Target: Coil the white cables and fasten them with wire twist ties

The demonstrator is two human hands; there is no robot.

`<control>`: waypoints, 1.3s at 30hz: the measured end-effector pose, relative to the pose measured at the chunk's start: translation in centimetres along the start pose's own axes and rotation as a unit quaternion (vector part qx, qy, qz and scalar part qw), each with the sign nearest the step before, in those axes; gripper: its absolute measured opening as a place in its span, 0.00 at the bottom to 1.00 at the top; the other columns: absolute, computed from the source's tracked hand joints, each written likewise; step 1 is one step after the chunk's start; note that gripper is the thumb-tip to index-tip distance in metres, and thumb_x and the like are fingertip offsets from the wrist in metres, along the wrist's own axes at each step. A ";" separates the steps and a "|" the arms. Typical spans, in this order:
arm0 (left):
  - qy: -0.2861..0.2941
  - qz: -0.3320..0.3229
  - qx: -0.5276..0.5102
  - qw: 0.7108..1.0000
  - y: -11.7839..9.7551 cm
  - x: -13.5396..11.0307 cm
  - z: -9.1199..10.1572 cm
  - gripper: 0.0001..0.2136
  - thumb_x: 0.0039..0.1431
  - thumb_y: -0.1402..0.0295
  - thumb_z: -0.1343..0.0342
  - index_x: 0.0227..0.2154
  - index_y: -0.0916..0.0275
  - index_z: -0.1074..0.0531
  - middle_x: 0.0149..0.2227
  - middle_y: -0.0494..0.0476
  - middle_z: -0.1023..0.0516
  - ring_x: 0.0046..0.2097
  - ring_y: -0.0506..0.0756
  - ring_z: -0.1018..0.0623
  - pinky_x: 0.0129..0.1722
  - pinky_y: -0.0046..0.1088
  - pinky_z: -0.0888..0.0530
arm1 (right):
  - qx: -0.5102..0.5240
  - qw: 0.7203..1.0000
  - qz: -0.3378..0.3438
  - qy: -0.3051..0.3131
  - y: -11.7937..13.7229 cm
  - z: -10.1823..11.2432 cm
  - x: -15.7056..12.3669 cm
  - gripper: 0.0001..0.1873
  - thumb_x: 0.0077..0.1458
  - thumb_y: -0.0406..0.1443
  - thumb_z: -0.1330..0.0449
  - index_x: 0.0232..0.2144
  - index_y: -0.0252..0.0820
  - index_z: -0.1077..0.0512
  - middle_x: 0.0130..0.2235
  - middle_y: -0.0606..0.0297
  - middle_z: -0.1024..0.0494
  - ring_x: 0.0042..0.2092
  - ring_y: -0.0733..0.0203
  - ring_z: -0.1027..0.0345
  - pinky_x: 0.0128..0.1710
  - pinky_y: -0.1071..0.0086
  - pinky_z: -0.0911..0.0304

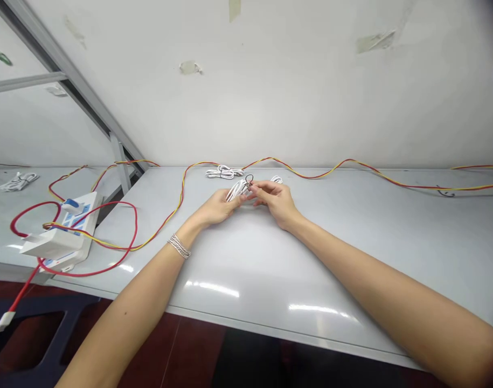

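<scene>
My left hand (217,207) grips a coiled bundle of white cable (236,189) above the grey table (351,242). My right hand (275,199) meets it from the right, its fingertips pinched on a thin black twist tie (249,179) looped at the top of the bundle. A silver bracelet (179,246) sits on my left wrist. Just behind my hands lies another bundled white cable (224,172), and part of a further white cable (276,179) shows beside my right hand.
A red and yellow twisted wire (351,167) runs along the table's back edge by the wall. At the left, a white box (62,234) with blue markings lies under a looping red cable (109,237). More white cable (18,181) lies on the far-left table.
</scene>
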State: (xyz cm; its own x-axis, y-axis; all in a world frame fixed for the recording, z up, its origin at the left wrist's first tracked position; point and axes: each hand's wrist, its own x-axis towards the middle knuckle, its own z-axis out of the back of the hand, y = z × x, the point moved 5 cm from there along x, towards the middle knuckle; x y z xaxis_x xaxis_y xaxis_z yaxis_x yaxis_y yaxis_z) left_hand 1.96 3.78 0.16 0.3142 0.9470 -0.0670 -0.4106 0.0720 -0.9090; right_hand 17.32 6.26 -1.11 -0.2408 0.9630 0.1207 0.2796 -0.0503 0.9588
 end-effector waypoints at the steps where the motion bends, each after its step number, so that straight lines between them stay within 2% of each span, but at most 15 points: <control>1: -0.006 0.001 0.001 1.000 0.0 0.0 0.0 0.23 0.58 0.44 0.47 0.28 0.63 0.36 0.19 0.46 0.41 0.20 0.45 0.43 0.20 0.24 0.46 | -0.002 1.000 0.007 -0.005 0.0 0.1 0.0 0.19 0.38 0.49 0.26 0.29 0.42 0.20 0.45 0.60 0.18 0.30 0.64 0.27 0.28 0.68 0.32; 5: -0.050 0.014 0.027 0.998 0.3 0.1 0.4 0.24 0.58 0.44 0.48 0.23 0.61 0.41 0.20 0.47 0.43 0.21 0.46 0.45 0.22 0.25 0.48 | -0.015 0.999 0.044 -0.015 0.2 0.2 -0.1 0.16 0.42 0.48 0.27 0.29 0.44 0.20 0.47 0.61 0.19 0.24 0.69 0.33 0.28 0.66 0.31; 10: -0.084 0.090 0.129 0.984 0.5 -0.3 0.9 0.24 0.51 0.44 0.41 0.21 0.62 0.35 0.19 0.49 0.39 0.23 0.48 0.42 0.23 0.27 0.46 | -0.026 0.997 0.076 -0.002 0.4 -0.4 -0.4 0.16 0.45 0.48 0.28 0.30 0.43 0.21 0.50 0.58 0.20 0.25 0.67 0.30 0.29 0.64 0.29; 14: -0.066 0.110 0.172 0.977 0.5 -0.3 0.7 0.26 0.47 0.42 0.39 0.20 0.61 0.37 0.19 0.49 0.40 0.23 0.48 0.44 0.24 0.28 0.48 | -0.063 0.991 0.109 0.044 0.5 -1.2 -0.9 0.15 0.49 0.48 0.31 0.30 0.43 0.22 0.46 0.56 0.18 0.41 0.55 0.23 0.30 0.66 0.29; 16: -0.062 0.110 0.199 0.972 0.6 -0.2 0.6 0.27 0.49 0.42 0.40 0.18 0.61 0.40 0.19 0.49 0.42 0.22 0.48 0.45 0.24 0.29 0.48 | -0.084 0.988 0.116 0.064 0.3 -1.4 -1.0 0.14 0.52 0.47 0.33 0.31 0.43 0.22 0.45 0.56 0.18 0.46 0.52 0.24 0.35 0.64 0.28; 18: -0.063 0.092 0.217 0.970 0.5 -0.2 0.6 0.26 0.53 0.42 0.44 0.18 0.61 0.39 0.19 0.50 0.41 0.23 0.49 0.43 0.25 0.29 0.46 | -0.101 0.984 0.124 0.077 0.1 -1.4 -1.0 0.13 0.53 0.46 0.34 0.31 0.43 0.22 0.46 0.56 0.18 0.47 0.53 0.24 0.43 0.60 0.27; 20: -0.057 0.041 0.196 0.978 0.2 -0.2 0.5 0.24 0.59 0.45 0.48 0.22 0.63 0.32 0.23 0.54 0.32 0.26 0.52 0.35 0.29 0.29 0.39 | -0.097 0.984 0.126 0.078 -0.1 -1.3 -0.8 0.13 0.53 0.46 0.33 0.31 0.43 0.23 0.46 0.56 0.18 0.47 0.53 0.24 0.49 0.58 0.28; 22: -0.032 -0.017 0.152 0.988 -0.3 -0.3 0.2 0.21 0.63 0.49 0.52 0.34 0.63 0.26 0.34 0.58 0.24 0.35 0.55 0.28 0.38 0.30 0.33 | -0.078 0.988 0.115 0.070 -0.2 -1.2 -0.6 0.15 0.51 0.48 0.32 0.31 0.43 0.23 0.46 0.57 0.19 0.47 0.54 0.24 0.49 0.57 0.28; 24: 0.003 -0.049 0.109 0.993 -0.5 -0.4 -0.1 0.19 0.66 0.53 0.54 0.42 0.62 0.26 0.40 0.58 0.23 0.42 0.56 0.26 0.45 0.31 0.32 | -0.064 0.991 0.101 0.058 -0.3 -1.0 -0.4 0.17 0.49 0.50 0.32 0.31 0.43 0.24 0.46 0.57 0.19 0.43 0.56 0.24 0.47 0.58 0.26; 25: 0.014 -0.052 0.091 0.994 -0.5 -0.5 -0.2 0.18 0.67 0.55 0.56 0.43 0.62 0.27 0.39 0.57 0.24 0.41 0.55 0.27 0.45 0.30 0.32 | -0.060 0.992 0.097 0.050 -0.3 -1.0 -0.3 0.18 0.48 0.51 0.31 0.30 0.43 0.25 0.47 0.58 0.19 0.40 0.57 0.24 0.45 0.58 0.26; 29: 0.007 -0.030 0.031 0.999 -0.3 -0.3 -0.2 0.13 0.67 0.61 0.58 0.33 0.63 0.32 0.27 0.51 0.36 0.29 0.50 0.37 0.32 0.26 0.35 | -0.054 0.994 0.090 0.017 -0.2 -0.6 -0.1 0.21 0.45 0.52 0.30 0.29 0.43 0.26 0.46 0.58 0.20 0.34 0.62 0.26 0.42 0.60 0.26; 33: -0.011 0.008 -0.042 0.999 0.0 -0.1 -0.1 0.13 0.67 0.63 0.59 0.29 0.63 0.37 0.26 0.51 0.40 0.25 0.48 0.43 0.24 0.24 0.42 | -0.037 0.996 0.077 0.008 -0.3 -0.4 0.0 0.21 0.45 0.52 0.30 0.30 0.43 0.26 0.45 0.60 0.20 0.33 0.63 0.25 0.41 0.60 0.26; 36: 0.007 0.025 -0.079 0.997 0.3 -0.1 0.0 0.14 0.65 0.61 0.53 0.27 0.64 0.35 0.23 0.49 0.41 0.23 0.46 0.44 0.22 0.23 0.46 | -0.034 0.997 0.073 -0.006 -0.3 -0.2 0.1 0.20 0.46 0.52 0.31 0.31 0.43 0.25 0.43 0.60 0.20 0.33 0.62 0.25 0.40 0.60 0.25; 39: 0.045 -0.007 -0.137 0.990 0.5 0.1 -0.1 0.16 0.59 0.57 0.43 0.27 0.67 0.30 0.23 0.51 0.37 0.25 0.47 0.38 0.25 0.24 0.41 | -0.034 0.996 0.079 -0.021 -0.3 0.0 0.1 0.21 0.46 0.53 0.31 0.31 0.42 0.25 0.40 0.60 0.19 0.33 0.61 0.25 0.40 0.61 0.26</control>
State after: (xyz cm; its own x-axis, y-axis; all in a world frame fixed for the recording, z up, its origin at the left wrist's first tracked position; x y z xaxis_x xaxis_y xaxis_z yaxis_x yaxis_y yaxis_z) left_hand 1.84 3.90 -0.31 0.3988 0.9137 -0.0779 -0.1625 -0.0132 -0.9866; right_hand 17.19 6.38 -1.39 -0.1594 0.9520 0.2612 0.2473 -0.2177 0.9442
